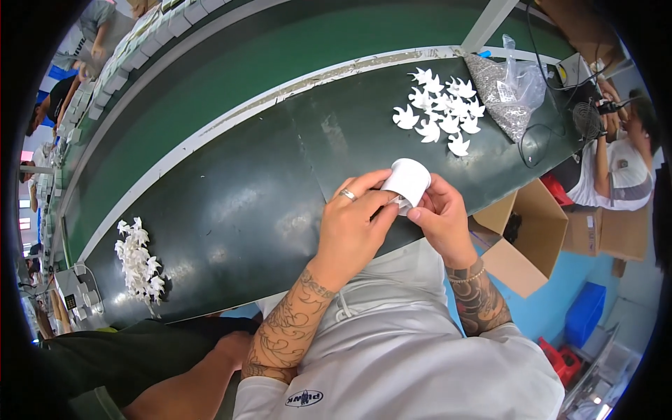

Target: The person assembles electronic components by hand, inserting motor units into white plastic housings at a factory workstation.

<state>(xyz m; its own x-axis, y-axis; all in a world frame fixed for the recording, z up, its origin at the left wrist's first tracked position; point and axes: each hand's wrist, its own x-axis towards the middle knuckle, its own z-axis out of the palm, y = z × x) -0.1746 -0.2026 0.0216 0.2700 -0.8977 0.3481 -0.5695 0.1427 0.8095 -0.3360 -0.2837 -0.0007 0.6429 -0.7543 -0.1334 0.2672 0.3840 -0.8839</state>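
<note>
A white plastic cup-shaped housing (409,180) is held between my two hands, tilted over the near edge of the dark green table. My left hand (357,222) grips its left side, with a ring on one finger and fingertips at the open lower end. Something pale or clear shows in that opening, too small to name. My right hand (444,215) pinches the housing's right side with thumb and fingers. Beyond my hands, a pile of white fan-blade-like parts (442,106) lies at the far right of the table.
Another heap of white parts (140,264) lies at the left. A clear bag of small grey pieces (505,96) sits at the far right by cables. An open cardboard box (535,227) stands right of the table. A co-worker's forearm (189,371) is close on my left.
</note>
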